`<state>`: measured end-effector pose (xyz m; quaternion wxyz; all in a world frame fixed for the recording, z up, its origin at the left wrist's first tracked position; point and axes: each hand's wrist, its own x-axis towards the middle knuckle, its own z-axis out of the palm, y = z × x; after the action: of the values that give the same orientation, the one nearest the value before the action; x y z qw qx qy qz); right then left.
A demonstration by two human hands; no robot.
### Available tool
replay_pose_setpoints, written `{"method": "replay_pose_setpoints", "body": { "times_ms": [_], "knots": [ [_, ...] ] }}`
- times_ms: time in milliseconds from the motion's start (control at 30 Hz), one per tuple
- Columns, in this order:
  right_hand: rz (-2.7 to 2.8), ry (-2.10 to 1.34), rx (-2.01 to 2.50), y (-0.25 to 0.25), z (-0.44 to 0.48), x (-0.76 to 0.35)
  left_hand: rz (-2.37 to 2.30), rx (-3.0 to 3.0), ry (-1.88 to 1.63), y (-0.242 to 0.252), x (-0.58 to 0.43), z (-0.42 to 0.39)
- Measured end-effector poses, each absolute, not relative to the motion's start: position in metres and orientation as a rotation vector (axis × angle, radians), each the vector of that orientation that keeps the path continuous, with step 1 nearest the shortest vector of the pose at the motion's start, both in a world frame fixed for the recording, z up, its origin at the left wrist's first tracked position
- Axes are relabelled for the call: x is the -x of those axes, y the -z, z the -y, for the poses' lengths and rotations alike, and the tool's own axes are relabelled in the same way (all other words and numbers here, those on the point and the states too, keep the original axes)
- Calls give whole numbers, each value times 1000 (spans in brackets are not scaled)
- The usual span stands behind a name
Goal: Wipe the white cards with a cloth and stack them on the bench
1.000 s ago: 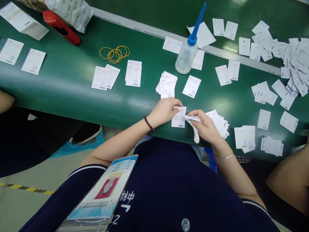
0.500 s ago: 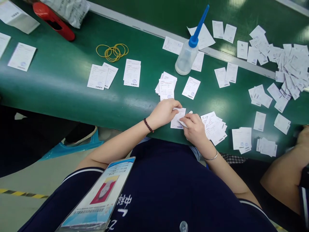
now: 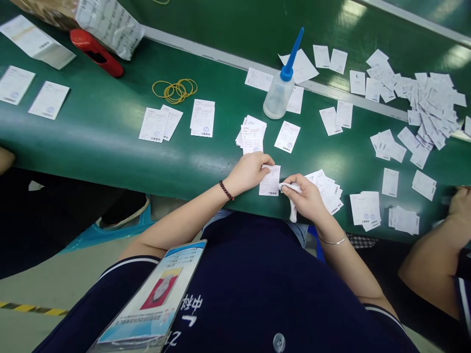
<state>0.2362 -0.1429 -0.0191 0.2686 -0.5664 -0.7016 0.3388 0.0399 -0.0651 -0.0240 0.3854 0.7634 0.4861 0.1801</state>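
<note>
My left hand [image 3: 251, 171] bends its fingers onto the top left corner of a small printed paper card [image 3: 270, 182], holding it flat on the green table. To the right of that card, my right hand [image 3: 304, 194] is closed around a white cloth [image 3: 293, 212]; a bunched tip sticks out between thumb and fingers and a tail hangs down. A stack of cards [image 3: 252, 137] lies just beyond my left hand, with a single card [image 3: 287, 137] beside it. Fanned cards [image 3: 328, 192] lie behind my right hand, partly covered by it.
A squeeze bottle [image 3: 278, 98] with a blue spout stands beyond the cards. Yellow rubber bands [image 3: 175, 91] and a red tool [image 3: 96, 53] lie left. A large card heap [image 3: 434, 105] spreads at the right. Another person's arm [image 3: 437, 250] is at the right edge.
My right hand has shifted right off the card, and more of the white cloth now shows. My left hand stays on the card. The view has shifted slightly.
</note>
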Motion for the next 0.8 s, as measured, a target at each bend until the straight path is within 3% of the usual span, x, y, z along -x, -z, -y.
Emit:
{"method": "replay_pose_setpoints", "body": {
  "times_ms": [333, 500, 667, 800],
  "knots": [
    [2211, -362, 1505, 45, 136, -208, -1220, -1912, -492, 22, -41, 66],
    [2277, -465, 1424, 36, 163, -212, -1219, -1895, -495, 21, -40, 65],
    [2195, -877, 1456, 21, 144, -225, -1214, -1905, -488, 20, -40, 64],
    [2167, -593, 1580, 29, 120, -218, -1219, -1907, -495, 22, -40, 64]
  ]
}}
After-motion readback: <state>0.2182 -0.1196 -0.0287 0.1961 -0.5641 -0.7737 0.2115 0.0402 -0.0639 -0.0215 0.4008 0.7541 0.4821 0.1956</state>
